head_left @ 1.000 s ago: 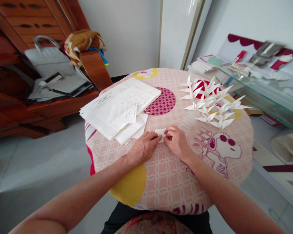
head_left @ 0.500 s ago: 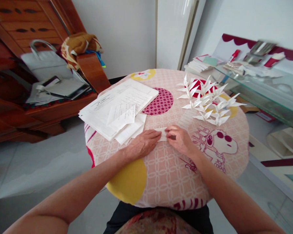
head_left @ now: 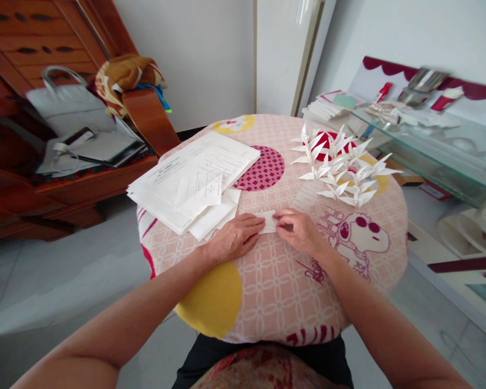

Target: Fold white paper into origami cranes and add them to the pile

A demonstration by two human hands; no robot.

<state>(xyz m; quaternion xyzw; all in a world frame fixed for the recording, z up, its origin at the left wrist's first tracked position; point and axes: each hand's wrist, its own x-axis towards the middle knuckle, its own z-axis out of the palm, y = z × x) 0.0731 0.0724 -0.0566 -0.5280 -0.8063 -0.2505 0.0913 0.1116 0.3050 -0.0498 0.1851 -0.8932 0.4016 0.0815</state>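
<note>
A small folded piece of white paper (head_left: 268,222) lies on the cloth-covered round table (head_left: 275,281) in front of me. My left hand (head_left: 235,236) rests flat, its fingertips pressing the paper's left end. At the right end, my right hand (head_left: 298,231) pinches the paper's edge between thumb and fingers. Several white folded paper cranes (head_left: 344,162) stand grouped at the far right of the table. To the left lies a stack of printed sheets (head_left: 186,178), with smaller loose pieces of paper on and beside it.
A wooden bench (head_left: 105,189) at the left bears a grey bag (head_left: 67,111), papers and a bundled brown cloth (head_left: 125,81). A glass shelf (head_left: 437,162) stands close to the table's right side, with a metal pot (head_left: 427,80) and papers on it.
The view has shifted slightly, so everything sits a little further left. Both hands stay on the folded paper, with barely any change in their grip.
</note>
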